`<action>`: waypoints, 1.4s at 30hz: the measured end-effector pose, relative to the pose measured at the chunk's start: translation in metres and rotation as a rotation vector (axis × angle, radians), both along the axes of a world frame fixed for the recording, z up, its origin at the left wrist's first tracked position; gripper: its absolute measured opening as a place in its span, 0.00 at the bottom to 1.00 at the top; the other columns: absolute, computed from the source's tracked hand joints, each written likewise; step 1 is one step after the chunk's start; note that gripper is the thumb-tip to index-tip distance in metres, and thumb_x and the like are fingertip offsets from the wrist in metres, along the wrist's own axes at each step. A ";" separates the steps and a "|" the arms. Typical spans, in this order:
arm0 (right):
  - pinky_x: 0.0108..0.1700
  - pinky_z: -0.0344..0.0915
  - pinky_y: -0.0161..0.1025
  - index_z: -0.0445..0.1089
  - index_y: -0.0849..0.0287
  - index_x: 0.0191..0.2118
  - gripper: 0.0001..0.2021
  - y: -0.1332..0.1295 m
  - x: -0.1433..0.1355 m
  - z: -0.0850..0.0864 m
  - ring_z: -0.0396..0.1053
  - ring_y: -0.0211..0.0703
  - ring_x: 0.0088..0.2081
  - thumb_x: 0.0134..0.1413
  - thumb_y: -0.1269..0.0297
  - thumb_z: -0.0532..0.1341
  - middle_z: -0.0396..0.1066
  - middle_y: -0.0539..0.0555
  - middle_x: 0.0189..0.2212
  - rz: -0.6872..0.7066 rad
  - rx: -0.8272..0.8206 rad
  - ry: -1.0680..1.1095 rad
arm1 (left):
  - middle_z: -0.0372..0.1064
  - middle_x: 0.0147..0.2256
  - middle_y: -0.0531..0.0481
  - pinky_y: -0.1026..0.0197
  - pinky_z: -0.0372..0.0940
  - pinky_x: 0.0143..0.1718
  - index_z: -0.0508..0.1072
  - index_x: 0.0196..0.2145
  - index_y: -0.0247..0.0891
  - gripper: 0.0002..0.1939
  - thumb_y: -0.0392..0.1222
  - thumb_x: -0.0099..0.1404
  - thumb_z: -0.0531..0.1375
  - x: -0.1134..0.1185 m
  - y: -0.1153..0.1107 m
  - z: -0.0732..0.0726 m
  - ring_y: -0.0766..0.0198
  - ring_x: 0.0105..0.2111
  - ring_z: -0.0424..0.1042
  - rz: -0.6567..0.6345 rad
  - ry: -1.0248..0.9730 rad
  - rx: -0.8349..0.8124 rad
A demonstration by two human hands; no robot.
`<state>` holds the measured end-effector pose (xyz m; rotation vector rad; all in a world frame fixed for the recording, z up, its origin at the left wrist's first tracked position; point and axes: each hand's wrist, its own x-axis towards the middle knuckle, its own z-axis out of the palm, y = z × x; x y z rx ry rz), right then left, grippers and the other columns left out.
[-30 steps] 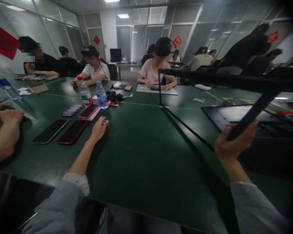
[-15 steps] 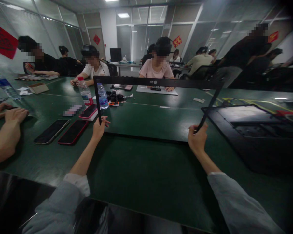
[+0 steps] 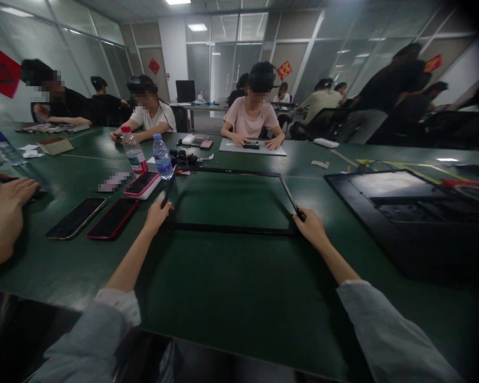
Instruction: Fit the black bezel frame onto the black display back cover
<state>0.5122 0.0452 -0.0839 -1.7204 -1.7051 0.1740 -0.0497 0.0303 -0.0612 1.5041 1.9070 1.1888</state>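
Observation:
A thin black rectangular frame (image 3: 231, 230) is held low over the green table (image 3: 239, 282), its far side tilted back. My left hand (image 3: 158, 214) is closed on the left side of the frame. On the opposite side, my right hand (image 3: 309, 222) grips the right edge with bent fingers. Green tabletop shows through the frame's opening. A black panel (image 3: 383, 234) with a pale area lies to the right of my right hand.
Left of my left hand lie a dark phone (image 3: 76, 218), a red-edged phone (image 3: 114, 218) and a pink-edged phone (image 3: 142, 183). Two bottles (image 3: 163, 159) (image 3: 134, 154) stand behind them. A person's hands (image 3: 16, 192) rest at the far left. People sit across the table.
The black frame has tipped back and come down from a more upright pose. Both my hands still hold it, and my right hand has shifted slightly left.

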 end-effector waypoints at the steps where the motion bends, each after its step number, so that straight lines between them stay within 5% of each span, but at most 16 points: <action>1: 0.58 0.68 0.59 0.75 0.68 0.54 0.25 0.000 0.000 0.000 0.73 0.59 0.50 0.55 0.59 0.57 0.75 0.69 0.47 -0.005 0.008 0.038 | 0.77 0.31 0.45 0.54 0.68 0.39 0.80 0.39 0.37 0.17 0.52 0.66 0.59 -0.001 -0.001 0.001 0.55 0.32 0.75 0.011 0.077 -0.008; 6: 0.59 0.69 0.57 0.73 0.61 0.58 0.27 0.001 -0.001 -0.002 0.75 0.56 0.53 0.51 0.62 0.59 0.76 0.64 0.51 -0.015 0.042 0.242 | 0.80 0.44 0.39 0.49 0.68 0.48 0.82 0.50 0.41 0.20 0.50 0.68 0.58 0.001 -0.011 0.003 0.44 0.47 0.77 0.071 0.433 0.007; 11: 0.60 0.69 0.59 0.73 0.60 0.58 0.27 0.002 0.002 -0.006 0.75 0.57 0.53 0.51 0.62 0.60 0.77 0.64 0.52 0.049 0.071 0.199 | 0.74 0.48 0.38 0.48 0.71 0.48 0.82 0.51 0.42 0.21 0.52 0.69 0.57 0.001 -0.016 -0.001 0.44 0.48 0.76 0.111 0.536 0.009; 26: 0.64 0.66 0.60 0.72 0.60 0.60 0.25 -0.006 -0.001 -0.003 0.73 0.58 0.58 0.57 0.63 0.58 0.76 0.64 0.55 0.053 0.033 0.085 | 0.70 0.52 0.38 0.47 0.71 0.49 0.81 0.53 0.42 0.22 0.53 0.71 0.56 0.000 -0.018 -0.001 0.44 0.48 0.75 0.076 0.582 -0.034; 42: 0.66 0.65 0.58 0.70 0.63 0.63 0.26 -0.003 0.002 -0.010 0.72 0.58 0.61 0.60 0.63 0.56 0.73 0.65 0.59 0.070 0.022 0.056 | 0.68 0.57 0.38 0.52 0.70 0.52 0.76 0.60 0.38 0.25 0.52 0.75 0.52 0.013 -0.024 0.017 0.49 0.52 0.75 0.088 0.705 -0.201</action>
